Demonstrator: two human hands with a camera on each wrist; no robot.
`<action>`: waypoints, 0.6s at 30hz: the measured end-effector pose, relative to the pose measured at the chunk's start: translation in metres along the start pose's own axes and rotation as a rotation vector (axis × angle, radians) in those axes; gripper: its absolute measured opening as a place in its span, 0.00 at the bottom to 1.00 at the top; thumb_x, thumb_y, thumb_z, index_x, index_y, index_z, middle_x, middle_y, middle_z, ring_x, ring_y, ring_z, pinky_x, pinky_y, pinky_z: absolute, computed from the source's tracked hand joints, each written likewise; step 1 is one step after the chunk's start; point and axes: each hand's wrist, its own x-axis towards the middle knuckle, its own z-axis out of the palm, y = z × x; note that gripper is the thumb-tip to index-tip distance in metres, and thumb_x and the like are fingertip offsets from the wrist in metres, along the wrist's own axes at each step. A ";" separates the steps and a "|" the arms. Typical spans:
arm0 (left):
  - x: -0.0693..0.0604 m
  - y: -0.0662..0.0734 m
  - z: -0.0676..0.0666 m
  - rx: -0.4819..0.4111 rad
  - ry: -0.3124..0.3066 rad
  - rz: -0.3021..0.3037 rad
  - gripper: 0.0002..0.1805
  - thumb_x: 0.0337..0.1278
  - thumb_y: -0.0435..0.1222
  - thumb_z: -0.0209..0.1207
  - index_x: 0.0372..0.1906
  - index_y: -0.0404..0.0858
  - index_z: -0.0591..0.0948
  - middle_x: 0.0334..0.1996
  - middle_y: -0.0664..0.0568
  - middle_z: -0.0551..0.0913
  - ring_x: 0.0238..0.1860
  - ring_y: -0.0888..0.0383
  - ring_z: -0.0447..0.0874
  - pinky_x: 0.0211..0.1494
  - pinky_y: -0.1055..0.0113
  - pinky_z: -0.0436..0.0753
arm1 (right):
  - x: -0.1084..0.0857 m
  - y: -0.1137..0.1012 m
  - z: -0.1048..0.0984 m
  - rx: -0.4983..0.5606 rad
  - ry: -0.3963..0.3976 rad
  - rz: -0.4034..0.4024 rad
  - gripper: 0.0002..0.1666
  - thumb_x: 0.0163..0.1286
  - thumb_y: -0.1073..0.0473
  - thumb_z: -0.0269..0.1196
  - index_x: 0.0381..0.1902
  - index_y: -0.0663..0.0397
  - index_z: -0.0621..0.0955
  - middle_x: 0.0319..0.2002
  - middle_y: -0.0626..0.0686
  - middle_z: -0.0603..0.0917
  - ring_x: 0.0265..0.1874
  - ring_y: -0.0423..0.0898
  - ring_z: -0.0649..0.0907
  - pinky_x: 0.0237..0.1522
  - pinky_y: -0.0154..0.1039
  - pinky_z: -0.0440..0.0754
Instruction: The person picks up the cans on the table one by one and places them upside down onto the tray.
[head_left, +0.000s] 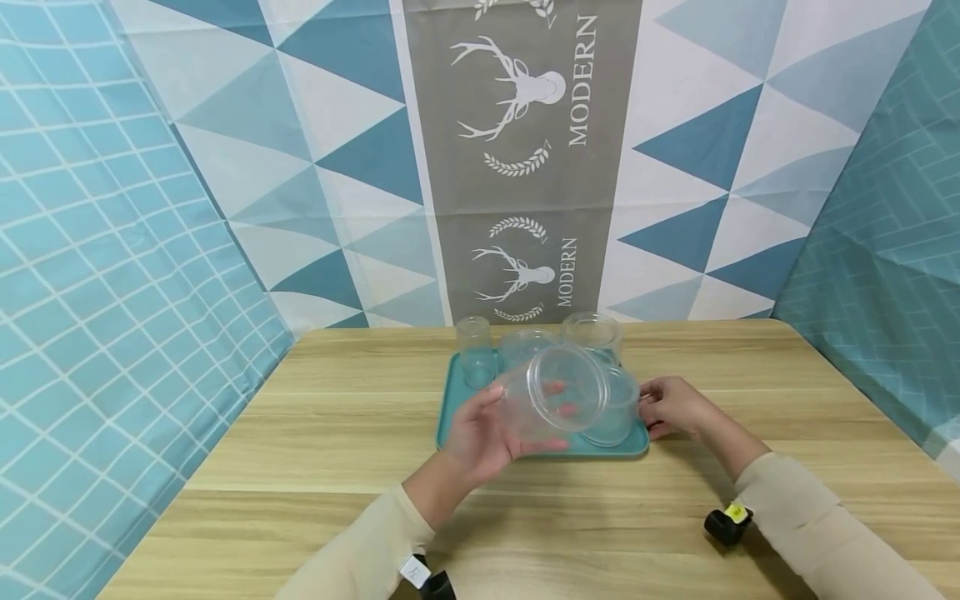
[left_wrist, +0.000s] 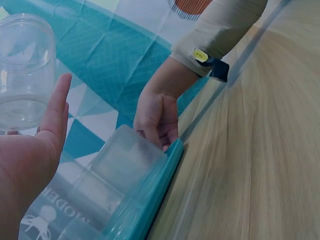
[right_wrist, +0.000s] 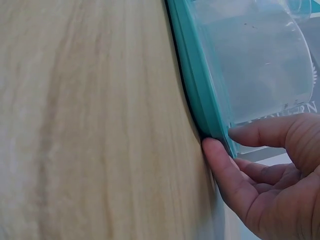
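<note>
My left hand (head_left: 480, 437) grips a clear plastic jar (head_left: 525, 408), tilted and raised above a teal tray (head_left: 451, 408). Through the jar's wall some of the fingers show behind it. In the left wrist view the same jar (left_wrist: 25, 70) rests against the palm and the raised digit beside it. At the tray's right edge is my right hand (head_left: 673, 406). The right wrist view has its thumb on the inner side of the tray's rim (right_wrist: 200, 90) and the forefinger (right_wrist: 220, 157) under it, pinching the edge.
On the tray stand several more clear containers: a narrow tall one (head_left: 476, 350) at the back left, a wide one (head_left: 592, 327) at the back right, another (head_left: 615, 408) near the right hand. The tray lies on a wooden table (head_left: 315, 450), with patterned cloth (head_left: 360, 150) behind.
</note>
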 end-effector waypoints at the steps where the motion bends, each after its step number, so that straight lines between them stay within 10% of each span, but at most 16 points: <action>1: -0.002 0.002 -0.002 0.002 -0.001 0.003 0.31 0.64 0.40 0.44 0.73 0.44 0.59 0.65 0.38 0.67 0.66 0.34 0.65 0.55 0.44 0.79 | 0.000 0.000 0.000 -0.001 0.004 0.004 0.31 0.63 0.73 0.58 0.61 0.84 0.63 0.39 0.61 0.77 0.31 0.46 0.81 0.32 0.45 0.86; 18: -0.037 0.040 -0.037 0.141 -0.013 0.037 0.27 0.66 0.39 0.42 0.70 0.43 0.63 0.65 0.37 0.69 0.64 0.33 0.68 0.53 0.43 0.79 | 0.001 0.000 0.003 -0.016 0.027 0.008 0.27 0.62 0.77 0.60 0.58 0.83 0.66 0.35 0.58 0.73 0.30 0.46 0.78 0.31 0.43 0.86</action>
